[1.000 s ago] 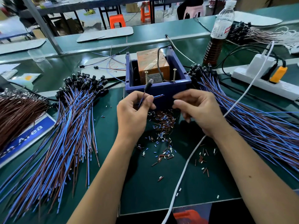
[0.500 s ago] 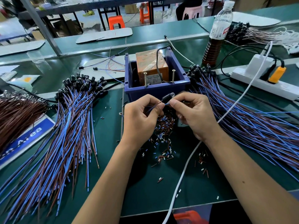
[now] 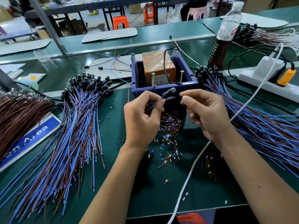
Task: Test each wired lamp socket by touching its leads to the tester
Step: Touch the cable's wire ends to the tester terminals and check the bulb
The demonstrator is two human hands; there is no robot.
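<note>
Scene: A worker sat at a green desk [image 3: 161, 191] with a blue bin [image 3: 163, 90] holding the tester [image 3: 157, 68], an orange taped block fronted by two upright contact screws [image 3: 153, 79].

Left hand: The left hand [image 3: 142, 120] pinched one lamp socket [image 3: 168, 93] by its blue and brown leads, thumb and fingertips curled round the wires just below the dark body.

Right hand: The right hand [image 3: 205, 113] hovered just beside the socket with fingers loosely curled and nothing visibly held; whether a fingertip brushed a lead end could not be told.

Key relation: The socket lay between the two hands, nearer the left, its long axis tilted up and to the right, its head just in front of the bin's near wall. The screws stood just beyond and above it, so the leads, not the head, would likely have to be turned toward them.

Stock: A sorted bundle [image 3: 72, 126] of wired sockets fanned out on the left, another bundle [image 3: 258, 123] on the right, both well apart from the hands.

Litter: Cut insulation scraps [image 3: 169, 131] lay on the desk beneath the hands.
</note>
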